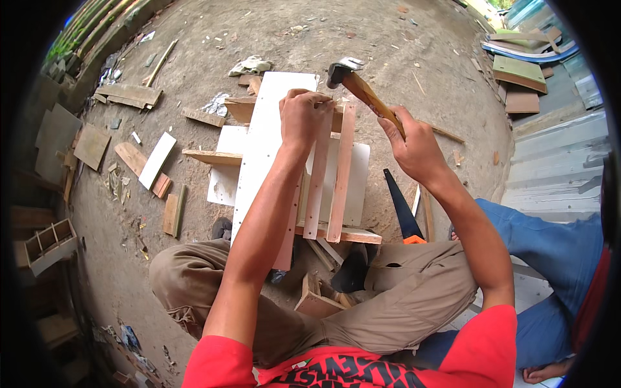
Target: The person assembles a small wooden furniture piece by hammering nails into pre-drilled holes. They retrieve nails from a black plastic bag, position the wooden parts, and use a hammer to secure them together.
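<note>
My right hand (414, 142) grips a claw hammer (366, 94) by its wooden handle, the head raised just right of my left hand (300, 121). The left fingers are pinched together at the far end of a narrow wooden slat (317, 184); what they hold, if anything, is too small to make out. A second slat (341, 174) runs alongside to the right, and both rest on a wooden crosspiece (352, 235) at their near end. To the left lies a long white board (274, 97) dotted with nail heads or holes, partly hidden by my left forearm.
A handsaw (402, 210) with a dark blade lies right of the wooden frame, near my knee. Another person's legs in blue jeans (550, 242) are close at the right. Wood offcuts (132, 96) litter the dirt ground, and a small wooden box (317, 299) sits between my legs.
</note>
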